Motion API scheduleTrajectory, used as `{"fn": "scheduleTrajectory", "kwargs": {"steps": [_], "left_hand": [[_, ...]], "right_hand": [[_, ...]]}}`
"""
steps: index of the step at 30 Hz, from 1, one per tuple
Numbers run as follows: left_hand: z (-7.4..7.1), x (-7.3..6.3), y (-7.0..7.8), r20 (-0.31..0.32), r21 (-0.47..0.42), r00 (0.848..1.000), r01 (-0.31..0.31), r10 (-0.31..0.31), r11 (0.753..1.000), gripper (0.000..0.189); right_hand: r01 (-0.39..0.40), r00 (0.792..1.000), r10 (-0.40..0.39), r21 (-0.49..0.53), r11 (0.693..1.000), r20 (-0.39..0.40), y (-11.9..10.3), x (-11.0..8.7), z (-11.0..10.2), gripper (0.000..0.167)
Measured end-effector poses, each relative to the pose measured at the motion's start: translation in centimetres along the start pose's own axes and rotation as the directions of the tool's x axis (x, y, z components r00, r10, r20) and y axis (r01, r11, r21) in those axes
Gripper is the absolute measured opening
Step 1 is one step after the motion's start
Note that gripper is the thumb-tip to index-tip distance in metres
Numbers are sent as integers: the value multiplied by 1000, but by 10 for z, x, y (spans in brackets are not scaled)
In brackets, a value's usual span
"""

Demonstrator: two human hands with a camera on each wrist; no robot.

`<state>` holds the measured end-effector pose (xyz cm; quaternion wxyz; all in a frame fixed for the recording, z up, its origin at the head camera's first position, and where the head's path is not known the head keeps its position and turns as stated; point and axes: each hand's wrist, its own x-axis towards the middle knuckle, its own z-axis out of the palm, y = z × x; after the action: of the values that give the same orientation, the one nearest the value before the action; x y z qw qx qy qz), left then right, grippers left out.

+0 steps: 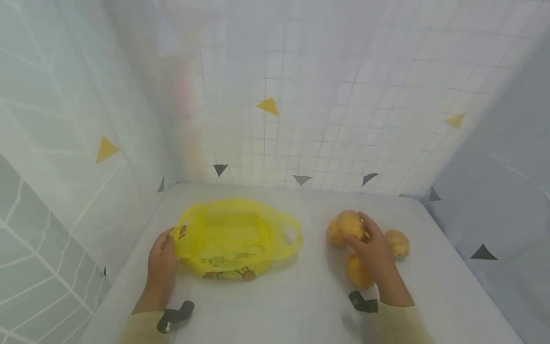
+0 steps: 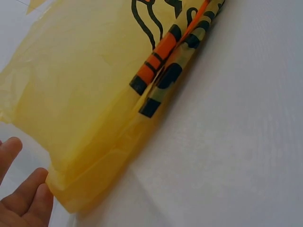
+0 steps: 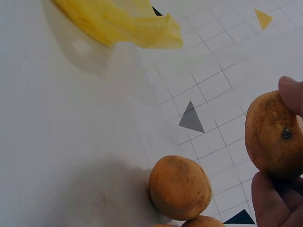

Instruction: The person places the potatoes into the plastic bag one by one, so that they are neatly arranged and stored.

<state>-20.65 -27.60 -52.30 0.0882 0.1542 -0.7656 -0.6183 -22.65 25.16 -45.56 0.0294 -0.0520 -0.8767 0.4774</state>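
A yellow plastic bag (image 1: 232,239) with printed figures stands spread wide on the left, its handle loops to either side. Beside its left end is my left hand (image 1: 162,258); in the left wrist view its fingertips (image 2: 40,182) meet the bag's edge, while the thumb stays apart. My right hand (image 1: 375,248) grips a round orange-brown fruit (image 1: 350,224) between thumb and fingers. A dark spot marks that held fruit (image 3: 270,135) in the right wrist view. Similar fruits lie around this hand: one behind (image 1: 334,235), one nearer me (image 1: 358,272), one to the right (image 1: 397,242).
All of this rests on a white-covered table (image 1: 266,310). A pale gridded curtain (image 1: 301,119) with yellow and grey triangles hangs along the back, with patterned sheets at both sides. Dark straps (image 1: 176,315) with protruding blocks sit on both wrists.
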Motion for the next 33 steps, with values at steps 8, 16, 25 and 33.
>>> {"fn": "scheduleTrajectory", "kwargs": {"steps": [8,16,25,33], "left_hand": [[0,2,-3,-19,-4,999,30,-30,1000,55],[4,0,-2,-18,2,999,38,-38,999,52],[3,1,-3,-21,18,999,38,-37,999,53],[1,2,0,-43,21,998,55,-54,998,54]], "right_hand": [[-60,998,61,-39,997,27,-9,6,6,102],[-51,996,51,-10,999,66,-13,9,16,105],[10,998,-8,-46,999,60,-22,16,28,103],[12,995,-13,10,1000,101,-33,17,41,102]]}}
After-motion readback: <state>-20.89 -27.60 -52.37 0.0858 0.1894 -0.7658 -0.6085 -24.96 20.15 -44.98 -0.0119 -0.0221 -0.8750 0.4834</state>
